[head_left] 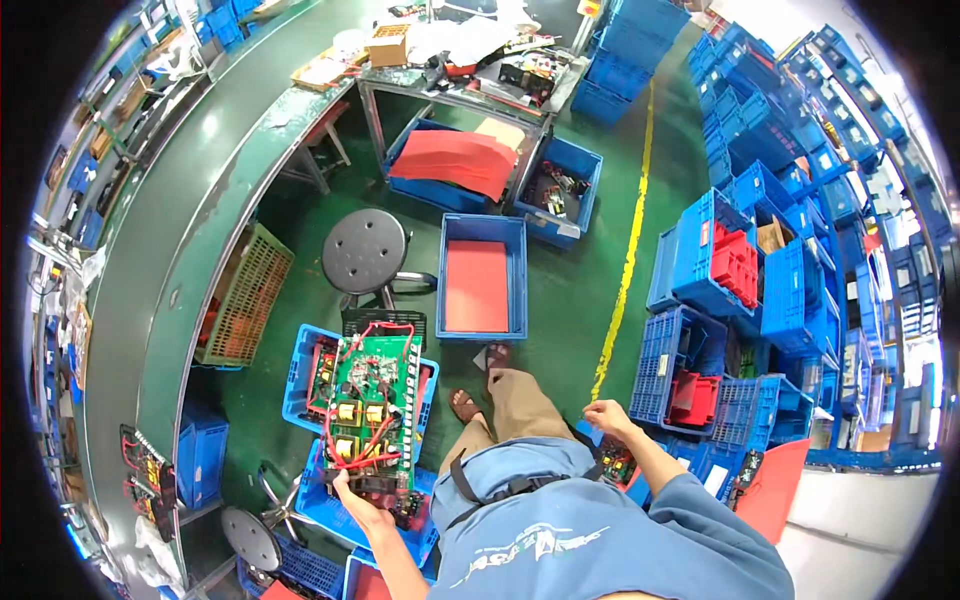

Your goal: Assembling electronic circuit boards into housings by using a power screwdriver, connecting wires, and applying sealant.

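Fingers of left hand holding circuit board at near end, right hand out sideways, grip unclear.

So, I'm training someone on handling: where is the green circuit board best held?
Likely by its outer edges, coming from the near side, where the left hand is. The green circuit board is broad and face-up, crowded with yellow parts and red wires, so that face seems better avoided. The right hand could support from below.
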`<state>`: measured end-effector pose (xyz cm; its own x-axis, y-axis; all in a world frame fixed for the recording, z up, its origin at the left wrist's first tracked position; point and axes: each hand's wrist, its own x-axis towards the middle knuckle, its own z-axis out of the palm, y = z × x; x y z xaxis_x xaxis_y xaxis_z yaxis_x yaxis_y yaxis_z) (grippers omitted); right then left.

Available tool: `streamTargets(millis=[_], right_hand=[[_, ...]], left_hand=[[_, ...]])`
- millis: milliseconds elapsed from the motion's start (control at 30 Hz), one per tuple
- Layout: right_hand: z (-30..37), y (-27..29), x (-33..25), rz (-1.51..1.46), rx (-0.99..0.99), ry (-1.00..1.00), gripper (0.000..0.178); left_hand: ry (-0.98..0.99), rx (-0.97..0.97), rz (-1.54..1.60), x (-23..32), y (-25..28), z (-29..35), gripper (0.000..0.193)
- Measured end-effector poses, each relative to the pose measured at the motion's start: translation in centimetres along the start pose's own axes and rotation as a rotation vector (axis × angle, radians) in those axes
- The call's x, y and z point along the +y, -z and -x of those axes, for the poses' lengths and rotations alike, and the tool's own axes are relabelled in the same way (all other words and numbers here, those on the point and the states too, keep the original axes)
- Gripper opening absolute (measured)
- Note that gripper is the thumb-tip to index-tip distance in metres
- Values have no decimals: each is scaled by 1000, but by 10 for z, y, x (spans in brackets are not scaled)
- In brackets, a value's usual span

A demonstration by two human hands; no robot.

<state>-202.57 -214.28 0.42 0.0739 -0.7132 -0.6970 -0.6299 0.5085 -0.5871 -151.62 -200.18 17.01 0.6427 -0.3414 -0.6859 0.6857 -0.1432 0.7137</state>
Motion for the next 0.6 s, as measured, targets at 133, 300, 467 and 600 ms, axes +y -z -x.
streamTargets(millis=[133,300,467,600], right_hand=[[-43,6,-30,-86,1,48,27],[-98,15,-49,-56,-38,66,26],[-86,11,-98,-120,-21,92,24],[-64,0,-61,-172,11,21,20]], left_hand=[[-5,7,-29,7,-8,-11,54],[-18,143,-166,23,1,-25,57],[-79,209,-248,40,9,-38,70],[-73,184,-204,48,-22,-48,66]])
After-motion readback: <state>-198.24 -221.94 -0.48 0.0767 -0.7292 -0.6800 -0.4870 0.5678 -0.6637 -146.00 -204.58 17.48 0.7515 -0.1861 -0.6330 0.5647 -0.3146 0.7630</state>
